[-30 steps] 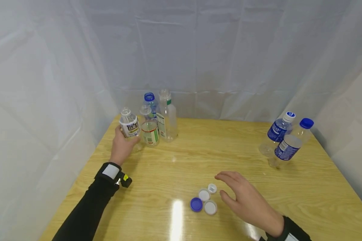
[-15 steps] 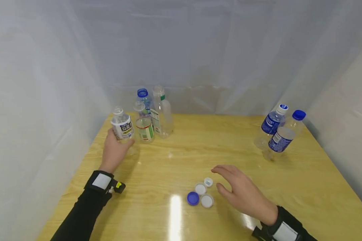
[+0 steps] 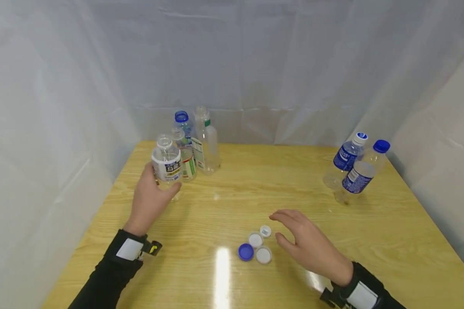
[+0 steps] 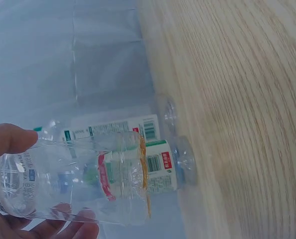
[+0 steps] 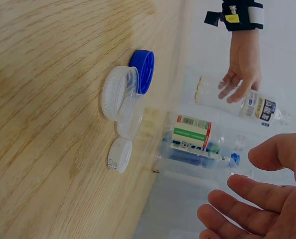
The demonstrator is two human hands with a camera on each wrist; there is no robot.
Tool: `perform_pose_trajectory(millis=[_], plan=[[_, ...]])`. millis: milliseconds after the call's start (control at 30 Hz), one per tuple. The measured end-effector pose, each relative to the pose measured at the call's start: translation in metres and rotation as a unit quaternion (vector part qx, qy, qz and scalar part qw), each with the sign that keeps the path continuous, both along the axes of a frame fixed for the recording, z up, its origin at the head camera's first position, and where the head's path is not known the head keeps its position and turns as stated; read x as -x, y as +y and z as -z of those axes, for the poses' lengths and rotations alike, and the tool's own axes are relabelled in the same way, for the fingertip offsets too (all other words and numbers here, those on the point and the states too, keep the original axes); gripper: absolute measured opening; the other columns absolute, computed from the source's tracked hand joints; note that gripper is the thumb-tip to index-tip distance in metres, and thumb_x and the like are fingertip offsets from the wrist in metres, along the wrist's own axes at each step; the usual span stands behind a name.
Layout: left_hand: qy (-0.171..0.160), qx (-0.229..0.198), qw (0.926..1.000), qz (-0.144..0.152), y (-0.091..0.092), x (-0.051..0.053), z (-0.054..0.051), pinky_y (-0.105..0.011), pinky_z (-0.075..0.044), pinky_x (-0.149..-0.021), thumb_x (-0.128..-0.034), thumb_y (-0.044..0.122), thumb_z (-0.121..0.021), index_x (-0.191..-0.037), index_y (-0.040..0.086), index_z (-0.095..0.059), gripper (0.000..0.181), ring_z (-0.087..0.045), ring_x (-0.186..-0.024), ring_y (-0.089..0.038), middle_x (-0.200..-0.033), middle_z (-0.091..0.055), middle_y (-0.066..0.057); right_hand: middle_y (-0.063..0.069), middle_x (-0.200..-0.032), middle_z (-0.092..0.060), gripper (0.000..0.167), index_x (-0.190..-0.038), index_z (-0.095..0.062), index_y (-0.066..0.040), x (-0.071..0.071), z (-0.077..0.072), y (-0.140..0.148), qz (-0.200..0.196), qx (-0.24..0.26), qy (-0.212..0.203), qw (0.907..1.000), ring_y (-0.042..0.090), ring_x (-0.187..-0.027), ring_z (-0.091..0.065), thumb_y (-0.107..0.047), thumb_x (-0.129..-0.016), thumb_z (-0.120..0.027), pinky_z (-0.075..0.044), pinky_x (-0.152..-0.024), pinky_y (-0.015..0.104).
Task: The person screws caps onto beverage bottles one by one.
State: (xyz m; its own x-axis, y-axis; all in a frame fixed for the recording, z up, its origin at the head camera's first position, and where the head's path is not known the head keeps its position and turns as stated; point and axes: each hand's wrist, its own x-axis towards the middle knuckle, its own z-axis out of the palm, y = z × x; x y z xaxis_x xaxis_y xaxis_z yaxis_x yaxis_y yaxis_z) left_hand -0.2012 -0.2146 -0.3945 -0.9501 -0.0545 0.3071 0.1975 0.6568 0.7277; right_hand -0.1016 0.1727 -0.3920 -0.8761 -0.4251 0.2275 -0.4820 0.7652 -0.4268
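My left hand (image 3: 151,195) grips a clear, uncapped plastic bottle (image 3: 167,165) with a white label, thumb on one side and fingers on the other. In the left wrist view the bottle's base (image 4: 138,186) is off the wooden table. Just behind it stand an uncapped bottle with a red-and-green label (image 3: 188,165), a blue-necked bottle (image 3: 182,120) and a tall clear bottle (image 3: 209,148). My right hand (image 3: 313,244) hovers with relaxed fingers, holding nothing, beside a blue cap (image 3: 245,252), two clear-white caps (image 3: 255,240) and a small white cap (image 3: 265,231).
Two capped bottles stand at the back right: one with a white cap (image 3: 345,159), one with a blue cap (image 3: 361,176). Pale sheeting (image 3: 255,73) hangs behind and along both sides of the wooden table (image 3: 278,180).
The left hand has brought the white-labelled bottle up and, lately, rightward, so it now partly covers the red-and-green-labelled one. The right hand stays by the caps. The head view has shifted slightly.
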Motion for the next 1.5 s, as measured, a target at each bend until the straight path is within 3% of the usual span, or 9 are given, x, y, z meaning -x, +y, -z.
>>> perform_pose_trajectory(millis=[367,733,900,1133,1500], plan=[[0.018,0.01,0.9991,0.037,0.023,-0.029,-0.007,-0.056,-0.052,-0.097,-0.0859,0.029,-0.079,-0.15,0.004,-0.035,0.081,-0.059,-0.122,-0.037,-0.139,-0.054,-0.018,0.005,-0.134,-0.063,0.038,-0.131,-0.064,-0.016,0.0,0.004,0.001,0.001,-0.003,0.004,1.0,0.025,-0.124,-0.059,-0.018,-0.093,-0.07,-0.052,-0.101,0.048],[0.055,0.096,0.9918,0.064,0.04,-0.066,-0.008,-0.054,-0.053,-0.094,-0.0804,0.032,-0.083,-0.149,0.001,-0.037,0.088,-0.06,-0.117,-0.035,-0.134,-0.055,-0.016,0.005,-0.134,-0.063,0.038,-0.13,-0.064,-0.015,0.004,0.006,0.0,-0.002,-0.006,0.003,1.0,0.025,-0.124,-0.059,-0.019,-0.094,-0.07,-0.052,-0.101,0.047],[0.066,0.121,0.9884,0.064,0.043,-0.079,-0.008,-0.05,-0.057,-0.085,-0.0763,0.033,-0.086,-0.144,0.001,-0.043,0.086,-0.064,-0.107,-0.031,-0.127,-0.059,-0.014,0.004,-0.133,-0.064,0.038,-0.131,-0.064,-0.015,0.006,0.006,-0.002,-0.003,-0.014,-0.006,0.9999,0.024,-0.123,-0.06,-0.019,-0.094,-0.069,-0.052,-0.1,0.046],[0.06,0.137,0.9857,0.078,0.049,-0.09,-0.006,-0.048,-0.058,-0.085,-0.0739,0.034,-0.088,-0.143,0.006,-0.045,0.086,-0.065,-0.107,-0.026,-0.126,-0.06,-0.008,0.006,-0.133,-0.064,0.04,-0.13,-0.064,-0.014,0.01,0.009,-0.002,-0.003,-0.028,-0.013,0.9995,0.024,-0.121,-0.06,-0.017,-0.092,-0.072,-0.053,-0.099,0.045],[0.104,0.16,0.9759,0.106,0.057,-0.1,0.001,-0.039,-0.059,-0.081,-0.0667,0.032,-0.091,-0.135,0.008,-0.051,0.083,-0.067,-0.1,-0.02,-0.118,-0.063,-0.005,0.009,-0.129,-0.065,0.036,-0.126,-0.067,-0.008,0.017,0.019,-0.007,-0.029,-0.059,0.0,0.9978,0.027,-0.119,-0.061,-0.013,-0.091,-0.072,-0.051,-0.102,0.047]])
